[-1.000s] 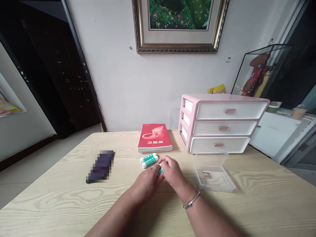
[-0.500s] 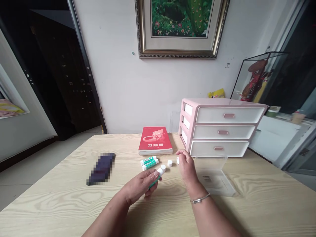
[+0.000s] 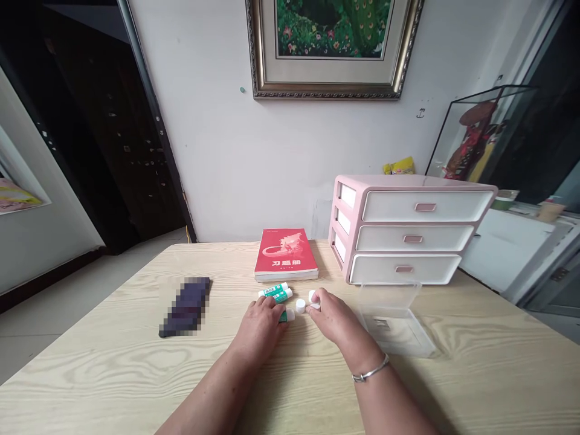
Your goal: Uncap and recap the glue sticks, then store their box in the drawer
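My left hand (image 3: 261, 320) is closed over a green and white glue stick (image 3: 284, 316), which lies low at the tabletop with its white end pointing right. Just beyond my fingers, two similar glue sticks (image 3: 273, 290) rest side by side. My right hand (image 3: 333, 314) pinches a small white cap (image 3: 315, 306) between thumb and fingers, close to the table. One white cap (image 3: 300, 306) stands between my hands, and another (image 3: 312, 296) sits right by my right fingertips. Most of the held glue stick is hidden under my left hand.
Behind the glue sticks lies a thick red book (image 3: 286, 252). A pink and white drawer unit (image 3: 412, 238) stands at the back right, with an open clear plastic box (image 3: 401, 335) in front. A dark pixelated object (image 3: 185, 307) is on the left of the wooden table (image 3: 113, 362).
My left hand has lowered the glue stick to the table near the other two and turned palm down. My right hand has moved left and down, bringing its cap beside the others.
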The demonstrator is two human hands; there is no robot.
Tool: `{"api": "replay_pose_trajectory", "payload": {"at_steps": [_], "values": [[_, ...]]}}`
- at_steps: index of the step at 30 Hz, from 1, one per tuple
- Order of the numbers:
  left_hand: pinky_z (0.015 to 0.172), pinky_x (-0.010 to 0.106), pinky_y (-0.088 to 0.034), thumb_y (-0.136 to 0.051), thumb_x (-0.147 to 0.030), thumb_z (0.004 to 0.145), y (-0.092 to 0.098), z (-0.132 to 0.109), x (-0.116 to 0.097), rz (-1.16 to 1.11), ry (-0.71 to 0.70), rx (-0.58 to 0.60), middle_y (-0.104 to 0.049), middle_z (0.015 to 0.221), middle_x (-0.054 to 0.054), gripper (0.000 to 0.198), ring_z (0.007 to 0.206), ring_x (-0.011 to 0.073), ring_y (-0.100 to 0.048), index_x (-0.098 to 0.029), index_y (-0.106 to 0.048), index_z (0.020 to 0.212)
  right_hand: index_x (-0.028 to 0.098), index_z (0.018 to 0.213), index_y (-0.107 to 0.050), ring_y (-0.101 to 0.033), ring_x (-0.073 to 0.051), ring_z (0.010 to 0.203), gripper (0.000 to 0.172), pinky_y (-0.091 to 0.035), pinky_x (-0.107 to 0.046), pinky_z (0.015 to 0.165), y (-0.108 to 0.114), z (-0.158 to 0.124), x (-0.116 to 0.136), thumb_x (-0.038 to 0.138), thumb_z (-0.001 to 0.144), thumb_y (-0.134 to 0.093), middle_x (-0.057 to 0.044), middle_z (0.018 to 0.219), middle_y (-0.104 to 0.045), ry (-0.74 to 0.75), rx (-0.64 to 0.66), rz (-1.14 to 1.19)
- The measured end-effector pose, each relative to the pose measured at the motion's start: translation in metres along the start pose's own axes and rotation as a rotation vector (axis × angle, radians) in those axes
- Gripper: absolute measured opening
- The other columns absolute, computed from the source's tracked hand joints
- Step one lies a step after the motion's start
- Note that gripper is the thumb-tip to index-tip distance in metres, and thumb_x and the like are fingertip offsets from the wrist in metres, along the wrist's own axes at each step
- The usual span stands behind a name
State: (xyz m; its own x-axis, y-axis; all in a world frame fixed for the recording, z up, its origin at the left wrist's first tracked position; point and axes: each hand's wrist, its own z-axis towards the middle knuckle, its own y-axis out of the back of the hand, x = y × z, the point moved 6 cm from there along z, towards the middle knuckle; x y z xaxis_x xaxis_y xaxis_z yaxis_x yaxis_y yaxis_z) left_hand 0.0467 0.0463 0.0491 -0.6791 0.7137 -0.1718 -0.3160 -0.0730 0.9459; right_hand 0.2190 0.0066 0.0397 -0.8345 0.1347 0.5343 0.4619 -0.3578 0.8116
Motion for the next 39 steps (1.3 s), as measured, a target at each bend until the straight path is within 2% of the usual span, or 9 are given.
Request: {"api": "replay_pose_trajectory", "payload": {"at_steps": [3, 12, 18, 21, 24, 28, 30, 34, 39], "values": [[0.091, 0.04, -0.043, -0.059, -0.031, 0.089, -0.001, 0.001, 0.0, -0.008, 0.008, -0.005, -0.065, 0.104, 0.011, 0.021, 0.106, 0.0303, -0.057, -0.023, -0.07, 0.105, 0.023, 0.088, -0.057, -0.06, -0.021, 0.076, 0.016, -0.034, -0.026, 0.062, -0.006, -0.001, 0.0, 0.017, 0.074, -0.06, -0.005, 0.087, -0.067, 0.021, 0.007, -0.015], [0.088, 0.037, -0.045, -0.056, -0.037, 0.091, 0.008, -0.002, 0.014, -0.197, -0.012, -0.165, -0.065, 0.105, 0.01, 0.027, 0.098, 0.0269, -0.059, -0.024, -0.071, 0.11, 0.02, 0.094, -0.063, -0.063, -0.021, 0.082, 0.015, -0.039, -0.027, 0.067, -0.004, 0.007, -0.009, 0.028, 0.081, -0.059, -0.009, 0.092, -0.07, -0.021, -0.067, 0.11], [0.08, 0.034, -0.046, -0.057, -0.045, 0.089, 0.012, -0.003, 0.026, -0.584, 0.063, -0.28, -0.065, 0.097, 0.009, 0.032, 0.09, 0.0237, -0.06, -0.02, -0.073, 0.101, 0.019, 0.086, -0.064, -0.059, -0.017, 0.071, 0.015, -0.04, -0.026, 0.065, 0.004, 0.012, -0.002, 0.033, 0.081, -0.06, -0.003, 0.076, -0.065, -0.048, -0.125, 0.417], [0.066, 0.028, -0.045, -0.061, -0.052, 0.085, 0.009, -0.005, 0.022, -1.023, 0.197, -0.194, -0.064, 0.082, 0.006, 0.038, 0.072, 0.0173, -0.058, -0.015, -0.071, 0.088, 0.017, 0.087, -0.06, -0.054, -0.012, 0.059, 0.029, -0.034, -0.022, 0.051, -0.007, 0.008, 0.009, 0.044, 0.077, -0.066, 0.001, 0.068, -0.06, -0.144, 0.081, 0.911], [0.057, 0.023, -0.04, -0.057, -0.056, 0.087, 0.015, -0.012, 0.004, -1.55, 0.222, -0.072, -0.058, 0.065, 0.002, 0.044, 0.058, 0.0124, -0.051, -0.013, -0.065, 0.078, 0.018, 0.086, -0.055, -0.05, -0.009, 0.051, 0.041, -0.021, -0.018, 0.044, -0.015, -0.012, 0.035, 0.057, 0.079, -0.065, 0.004, 0.064, -0.055, -0.234, 0.462, 1.415], [0.045, 0.022, -0.034, -0.035, -0.064, 0.093, 0.044, -0.031, -0.033, -2.038, 0.023, 0.188, -0.049, 0.054, 0.002, 0.063, 0.046, 0.0109, -0.042, -0.014, -0.059, 0.065, 0.019, 0.077, -0.053, -0.045, -0.01, 0.04, 0.056, -0.027, -0.02, 0.04, 0.008, -0.05, 0.083, 0.071, 0.09, -0.036, 0.005, 0.051, -0.046, 0.013, 0.93, 1.781], [0.039, 0.021, -0.029, -0.023, -0.069, 0.093, 0.062, -0.046, -0.051, -2.149, -0.109, 0.301, -0.043, 0.05, 0.001, 0.072, 0.041, 0.0099, -0.036, -0.014, -0.056, 0.059, 0.019, 0.071, -0.051, -0.042, -0.011, 0.034, 0.067, -0.03, -0.021, 0.037, 0.023, -0.071, 0.103, 0.075, 0.091, -0.018, 0.005, 0.045, -0.041, 0.185, 1.106, 1.864], [0.032, 0.018, -0.02, -0.001, -0.073, 0.089, 0.097, -0.082, -0.082, -2.22, -0.384, 0.368, -0.032, 0.04, -0.001, 0.084, 0.034, 0.0076, -0.025, -0.016, -0.046, 0.048, 0.019, 0.066, -0.046, -0.036, -0.009, 0.027, 0.083, -0.03, -0.02, 0.032, 0.044, -0.114, 0.134, 0.084, 0.08, 0.004, 0.006, 0.041, -0.034, 0.459, 1.411, 1.981], [0.032, 0.02, -0.017, 0.004, -0.082, 0.08, 0.129, -0.116, -0.105, -2.121, -0.594, 0.437, -0.024, 0.032, -0.002, 0.084, 0.029, 0.0062, -0.018, -0.018, -0.034, 0.04, 0.02, 0.062, -0.039, -0.029, -0.007, 0.028, 0.084, -0.027, -0.019, 0.032, 0.064, -0.155, 0.161, 0.089, 0.071, 0.01, 0.006, 0.041, -0.031, 0.646, 1.54, 1.983]]}}
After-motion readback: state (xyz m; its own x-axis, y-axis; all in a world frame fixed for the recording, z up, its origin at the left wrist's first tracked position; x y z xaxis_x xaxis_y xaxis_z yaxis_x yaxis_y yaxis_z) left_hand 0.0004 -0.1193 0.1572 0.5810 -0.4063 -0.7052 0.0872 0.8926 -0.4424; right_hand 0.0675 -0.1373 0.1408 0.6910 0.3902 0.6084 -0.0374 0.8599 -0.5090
